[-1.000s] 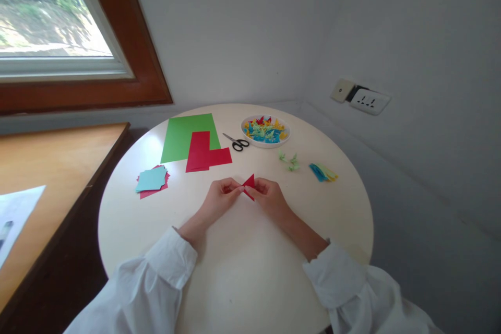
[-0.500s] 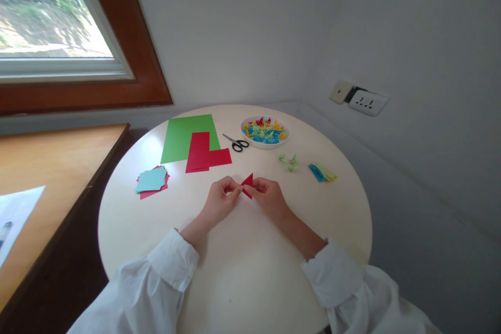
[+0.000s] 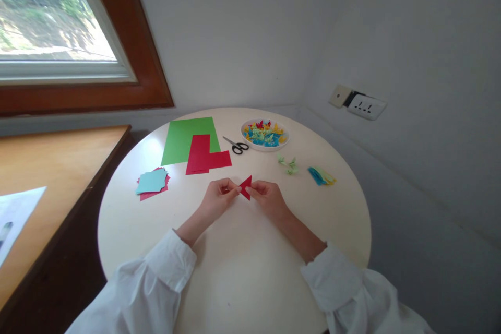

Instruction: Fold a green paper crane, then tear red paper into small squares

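A small piece of red paper [image 3: 246, 186], folded into a triangle, is held between my two hands over the middle of the table. My left hand [image 3: 219, 196] pinches its left corner between thumb and fingers. On the other side, my right hand [image 3: 268, 198] grips the right edge, thumb on the front face. Beyond my hands lie red paper pieces [image 3: 199, 152], partly on a green sheet [image 3: 178, 138]. Black-handled scissors [image 3: 238, 147] rest beside them.
A white oval dish [image 3: 284, 145] of colourful folded paper pieces stands at the back. Pale green folded pieces [image 3: 288, 164] and blue and yellow paper strips [image 3: 321, 176] lie to the right. Light blue and red paper squares [image 3: 152, 181] are stacked at left on the round table [image 3: 250, 282].
My left hand has shifted slightly left, and more of the red paper's face shows between my fingers. Both hands keep hold of it. The view has tilted a little.
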Available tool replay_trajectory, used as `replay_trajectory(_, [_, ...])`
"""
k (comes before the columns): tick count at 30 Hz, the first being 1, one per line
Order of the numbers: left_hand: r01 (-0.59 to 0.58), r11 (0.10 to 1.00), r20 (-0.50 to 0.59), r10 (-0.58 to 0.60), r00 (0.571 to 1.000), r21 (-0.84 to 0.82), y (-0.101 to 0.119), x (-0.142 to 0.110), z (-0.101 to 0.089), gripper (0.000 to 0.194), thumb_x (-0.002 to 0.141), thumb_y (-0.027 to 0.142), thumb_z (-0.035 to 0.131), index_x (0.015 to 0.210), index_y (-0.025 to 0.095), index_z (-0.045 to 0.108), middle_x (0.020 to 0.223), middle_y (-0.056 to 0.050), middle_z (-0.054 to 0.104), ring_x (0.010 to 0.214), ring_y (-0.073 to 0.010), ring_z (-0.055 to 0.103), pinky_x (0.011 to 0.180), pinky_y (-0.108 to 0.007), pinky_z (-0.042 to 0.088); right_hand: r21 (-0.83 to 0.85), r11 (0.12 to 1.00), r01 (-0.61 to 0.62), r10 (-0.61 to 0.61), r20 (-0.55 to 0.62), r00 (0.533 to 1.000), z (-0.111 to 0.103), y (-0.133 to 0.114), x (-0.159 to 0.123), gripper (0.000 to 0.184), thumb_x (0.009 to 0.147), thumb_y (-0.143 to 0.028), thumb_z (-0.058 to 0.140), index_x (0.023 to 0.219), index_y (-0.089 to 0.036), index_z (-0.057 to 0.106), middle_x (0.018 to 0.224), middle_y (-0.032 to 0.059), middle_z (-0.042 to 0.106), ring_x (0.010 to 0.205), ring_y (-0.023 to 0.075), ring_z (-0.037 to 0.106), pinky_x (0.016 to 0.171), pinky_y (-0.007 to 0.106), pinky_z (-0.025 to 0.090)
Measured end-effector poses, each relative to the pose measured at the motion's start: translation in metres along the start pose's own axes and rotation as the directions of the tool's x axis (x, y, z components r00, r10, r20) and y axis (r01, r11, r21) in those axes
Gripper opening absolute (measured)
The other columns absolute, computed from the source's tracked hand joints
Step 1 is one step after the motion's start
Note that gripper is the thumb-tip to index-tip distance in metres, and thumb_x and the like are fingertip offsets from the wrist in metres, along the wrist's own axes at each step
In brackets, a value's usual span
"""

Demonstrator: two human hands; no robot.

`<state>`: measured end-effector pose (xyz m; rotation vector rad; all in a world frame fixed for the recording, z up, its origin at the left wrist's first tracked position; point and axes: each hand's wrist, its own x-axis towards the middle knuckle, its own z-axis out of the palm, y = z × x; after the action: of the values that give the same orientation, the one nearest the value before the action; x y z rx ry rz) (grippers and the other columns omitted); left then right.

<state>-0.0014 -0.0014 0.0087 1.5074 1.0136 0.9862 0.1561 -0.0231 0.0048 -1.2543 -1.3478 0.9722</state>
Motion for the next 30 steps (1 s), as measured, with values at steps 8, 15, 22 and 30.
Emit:
replay_trajectory(8, [0.021,1.0,-0.032,-0.021,0.999,0.009,0.002,-0.001,-0.002,0.03,0.069,0.041,0.067,0.062,0.013,0.06,0.058,0.0,0.058,0.051,-0.0097,0.048,0.048,-0.021,0.033,0.096,0.993,-0.071,0.078,-0.072,0.994,0.0,0.002,0.001,0.02,0.061,-0.038,0.067,0.059,-0.018,0.067,0.058,0.001,0.066,0.055,0.0137,0.055,0.057,0.027,0.043])
replay_trajectory(15, [0.181,0.866,0.02,-0.194,0.981,-0.467,0.014,0.001,-0.006,0.026,0.06,0.032,0.075,0.067,0.013,0.059,0.066,-0.003,0.062,0.067,-0.0149,0.063,0.073,-0.031,0.051,0.307,0.947,-0.089,0.131,-0.118,0.984,-0.007,0.0,0.003,0.024,0.063,-0.038,0.068,0.077,-0.019,0.067,0.078,0.0039,0.067,0.075,0.0163,0.064,0.068,0.03,0.05])
replay_trajectory(22, [0.274,0.828,0.204,-0.198,0.959,-0.488,0.015,-0.002,-0.006,0.018,0.066,0.025,0.07,0.072,0.013,0.058,0.067,-0.001,0.059,0.058,-0.0113,0.06,0.064,-0.028,0.052,0.353,0.935,-0.046,0.028,0.056,0.998,-0.005,-0.005,-0.003,0.052,0.062,-0.028,0.072,0.113,-0.028,0.059,0.106,0.0038,0.064,0.094,0.0173,0.063,0.082,0.034,0.052])
replay_trajectory(30, [0.252,0.868,0.22,-0.17,0.96,-0.429,0.015,-0.004,-0.006,0.016,0.073,0.025,0.067,0.084,0.015,0.061,0.085,-0.004,0.062,0.078,-0.0151,0.063,0.066,-0.025,0.049,0.225,0.972,-0.065,0.056,0.044,0.997,-0.005,-0.007,-0.002,0.022,0.062,-0.03,0.069,0.081,-0.019,0.07,0.082,0.0036,0.071,0.076,0.0155,0.064,0.076,0.033,0.051])
